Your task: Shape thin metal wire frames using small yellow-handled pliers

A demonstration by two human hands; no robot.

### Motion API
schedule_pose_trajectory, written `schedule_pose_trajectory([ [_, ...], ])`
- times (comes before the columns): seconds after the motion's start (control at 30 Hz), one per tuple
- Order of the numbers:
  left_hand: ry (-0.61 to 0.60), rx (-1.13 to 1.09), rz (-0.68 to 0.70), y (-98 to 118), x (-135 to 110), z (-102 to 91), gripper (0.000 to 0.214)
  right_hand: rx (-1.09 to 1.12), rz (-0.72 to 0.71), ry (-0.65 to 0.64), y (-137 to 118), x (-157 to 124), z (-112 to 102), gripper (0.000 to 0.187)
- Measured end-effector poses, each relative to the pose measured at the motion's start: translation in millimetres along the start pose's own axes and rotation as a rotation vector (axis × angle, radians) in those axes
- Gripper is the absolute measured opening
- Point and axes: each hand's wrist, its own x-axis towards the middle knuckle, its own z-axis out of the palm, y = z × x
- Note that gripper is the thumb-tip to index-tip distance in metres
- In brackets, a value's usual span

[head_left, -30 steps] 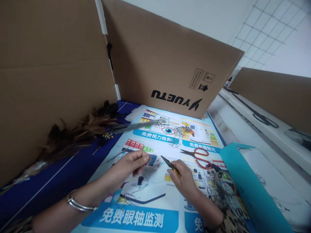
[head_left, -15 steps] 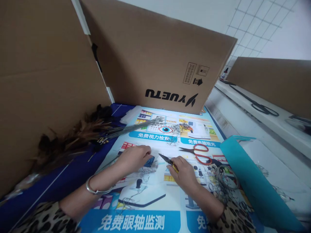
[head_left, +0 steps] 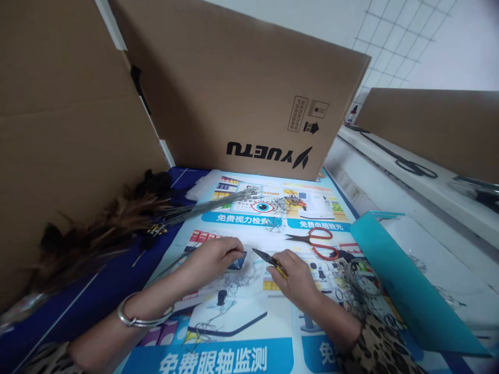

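Yellow-handled pliers [head_left: 268, 258], tip pointing left; small blue piece [head_left: 238, 264] beside tip.

Red-handled scissors [head_left: 319, 244], teal sheet [head_left: 401, 291], seemingly yellow-handled pliers [head_left: 268, 258], leopard-print sleeve [head_left: 382, 348].

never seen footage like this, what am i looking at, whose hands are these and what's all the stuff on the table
There is no machine here. The one picture comes from a camera worn on a person's head, looking forward and down at their own two bare hands. The left hand, with a metal bangle on its wrist, grips a small blue piece at its fingertips. The right hand holds yellow-handled pliers, tips pointing towards that piece. Both work over a printed poster spread on the table. On it lie red scissors and thin wires; at the left is a heap of brown feathers. Behind stand cardboard sheets, and a teal sheet lies at the right.
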Motion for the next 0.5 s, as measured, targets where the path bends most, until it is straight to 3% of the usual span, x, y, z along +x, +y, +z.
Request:
schedule_pose_trajectory([
  [0.2, -0.042, -0.104, 0.055, 7.0, -5.8, -0.1, 0.017, 0.003, -0.031, 0.029, -1.4, -2.8, 0.7, 0.022],
  [0.5, 0.02, -0.128, 0.083, 5.7, -6.5, -0.7, 0.016, 0.0, -0.035, 0.006, -0.2, -3.5, 0.9, 0.022],
])
